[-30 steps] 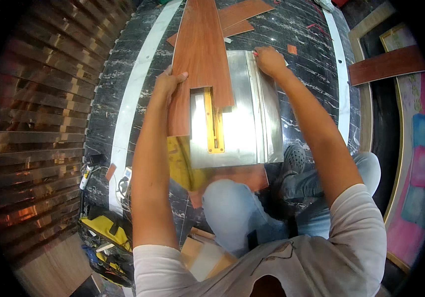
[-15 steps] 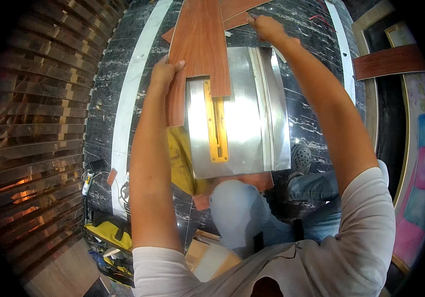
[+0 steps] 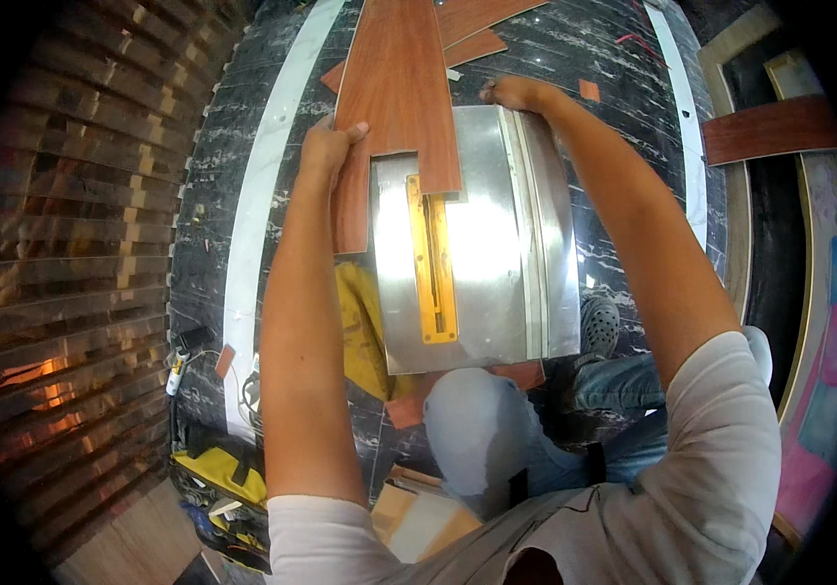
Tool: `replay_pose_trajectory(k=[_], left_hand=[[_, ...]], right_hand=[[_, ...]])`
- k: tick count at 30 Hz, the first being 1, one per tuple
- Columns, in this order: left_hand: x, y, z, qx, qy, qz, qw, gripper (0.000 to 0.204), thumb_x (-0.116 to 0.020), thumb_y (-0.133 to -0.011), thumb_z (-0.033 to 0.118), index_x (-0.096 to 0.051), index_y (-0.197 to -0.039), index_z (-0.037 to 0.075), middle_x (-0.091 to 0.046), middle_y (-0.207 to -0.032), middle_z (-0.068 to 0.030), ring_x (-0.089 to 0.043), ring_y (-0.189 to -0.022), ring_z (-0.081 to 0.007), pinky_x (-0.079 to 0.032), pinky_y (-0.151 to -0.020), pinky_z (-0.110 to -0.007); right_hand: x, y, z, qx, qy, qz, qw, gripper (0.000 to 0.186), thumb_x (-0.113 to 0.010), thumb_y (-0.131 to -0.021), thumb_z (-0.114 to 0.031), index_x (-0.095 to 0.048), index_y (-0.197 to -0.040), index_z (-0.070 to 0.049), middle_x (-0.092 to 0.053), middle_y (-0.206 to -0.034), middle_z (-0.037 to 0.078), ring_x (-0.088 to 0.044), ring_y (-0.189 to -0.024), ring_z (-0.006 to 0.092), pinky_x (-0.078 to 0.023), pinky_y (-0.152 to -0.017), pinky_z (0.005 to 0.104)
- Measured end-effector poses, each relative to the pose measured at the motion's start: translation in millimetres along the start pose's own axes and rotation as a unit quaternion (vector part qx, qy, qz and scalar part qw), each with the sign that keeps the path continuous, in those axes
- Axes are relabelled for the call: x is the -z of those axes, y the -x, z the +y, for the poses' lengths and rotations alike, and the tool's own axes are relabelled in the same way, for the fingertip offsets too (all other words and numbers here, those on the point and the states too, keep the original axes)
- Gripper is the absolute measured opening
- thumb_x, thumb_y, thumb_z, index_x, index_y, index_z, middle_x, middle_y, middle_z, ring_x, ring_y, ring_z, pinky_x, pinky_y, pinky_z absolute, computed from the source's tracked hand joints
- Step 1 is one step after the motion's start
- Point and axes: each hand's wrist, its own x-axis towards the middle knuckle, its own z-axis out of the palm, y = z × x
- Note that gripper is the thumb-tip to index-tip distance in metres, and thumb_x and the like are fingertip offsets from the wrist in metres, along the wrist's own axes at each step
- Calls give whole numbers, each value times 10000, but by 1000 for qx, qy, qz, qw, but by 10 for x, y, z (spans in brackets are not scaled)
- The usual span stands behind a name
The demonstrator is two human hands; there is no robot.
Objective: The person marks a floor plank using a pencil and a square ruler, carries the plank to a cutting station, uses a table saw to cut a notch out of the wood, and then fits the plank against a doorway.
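My left hand (image 3: 328, 151) grips the left edge of a reddish-brown wood-grain floorboard (image 3: 394, 88), thumb on its top face. The board's near end has a rectangular notch, its left leg longer than the right. It lies over the far left part of a table saw's shiny metal top (image 3: 482, 283). A yellow slotted insert (image 3: 425, 292) runs from the notch toward me; no blade can be made out. My right hand (image 3: 521, 93) is at the far edge of the saw top, its fingers curled; what they hold, if anything, is hidden.
Other floorboards (image 3: 477, 47) lie beyond on the dark marble-patterned floor, near a small offcut (image 3: 589, 91). Yellow cloth (image 3: 360, 327) sits left of the saw. An open tool bag (image 3: 219, 473) stands at lower left, a slatted wall (image 3: 77, 292) along the left. My knee (image 3: 477, 419) is close to the saw.
My right hand has drawn back toward me, from over the far boards to the saw's far edge. The small offcut now shows fully. My left hand keeps its grip on the floorboard.
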Motion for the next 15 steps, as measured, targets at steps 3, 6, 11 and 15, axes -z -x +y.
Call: replay_pose_trajectory(k=[3, 6, 11, 15], left_hand=[[195, -72, -203, 5, 5, 17, 1000, 554, -768, -904, 147, -566, -1365, -86, -718, -1166, -223, -727, -944, -271, -579, -853, -370], [301, -35, -190, 24, -12, 38, 999, 495, -774, -893, 132, -610, -1305, -89, -725, -1148, -214, -726, -948, -263, -582, -835, -369], [172, 90, -90, 17, 14, 21, 1000, 590, -775, -918, 169, -538, -1393, -88, -707, -1197, -220, -724, -962, -275, -587, -859, -384], [196, 95, -135, -3, 54, 16, 998, 543, -771, -912, 130, -563, -1363, -90, -712, -1182, -209, -722, -952, -264, -589, -843, -372]], right_hand=[[-163, 166, -629, -66, -50, 247, 965, 277, -523, -1003, -281, -671, -1036, -49, -704, -992, 257, -674, -943, 467, -522, -823, 558], [-121, 584, -1483, -107, -54, 283, 952, 296, -519, -1018, -309, -657, -997, -48, -712, -887, 239, -691, -853, 457, -535, -742, 563], [-368, 975, -2033, -146, -82, 254, 953, 364, -492, -1040, -343, -638, -911, -36, -692, -816, 254, -684, -777, 454, -529, -698, 556], [-424, 982, -2107, -160, -46, 278, 946, 204, -610, -920, -246, -656, -897, -48, -699, -773, 227, -700, -750, 411, -538, -696, 539]])
